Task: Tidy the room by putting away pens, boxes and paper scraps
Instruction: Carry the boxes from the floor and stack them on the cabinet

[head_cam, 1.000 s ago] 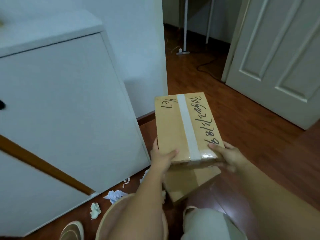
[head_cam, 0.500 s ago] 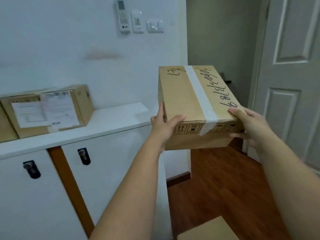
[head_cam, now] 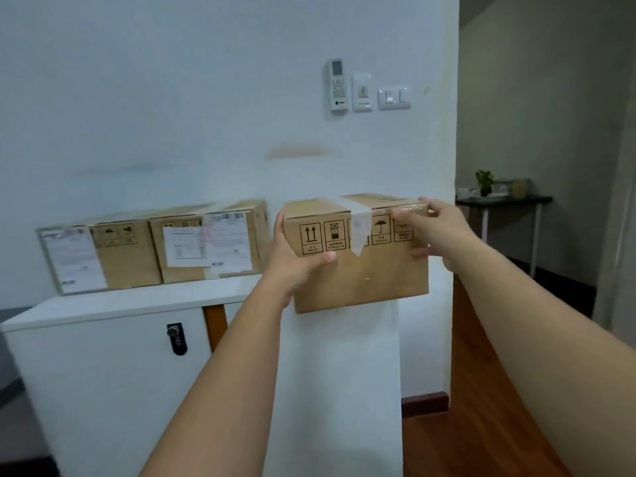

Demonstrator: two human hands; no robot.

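I hold a taped cardboard box [head_cam: 361, 273] with handling symbols on its near side, over the right end of a white cabinet top [head_cam: 137, 301]. My left hand [head_cam: 292, 263] grips its left side and lower front. On the box's right top corner and right side sits my right hand [head_cam: 437, 232]. Whether the box touches the cabinet top I cannot tell. Two more cardboard boxes stand on the cabinet against the wall: one with a paper label [head_cam: 210, 246] just left of the held box, another [head_cam: 99, 256] further left.
The cabinet front carries a black combination lock [head_cam: 176, 339]. On the wall hang a remote holder [head_cam: 337, 84] and light switches [head_cam: 394, 97]. To the right, wooden floor [head_cam: 481, 407] leads to a dark side table [head_cam: 502, 201] with a small plant.
I stood up from the floor, lifting the box from a low position to cabinet height and carrying it toward the wall. The view rose from floor and paper scraps to the cabinet top.
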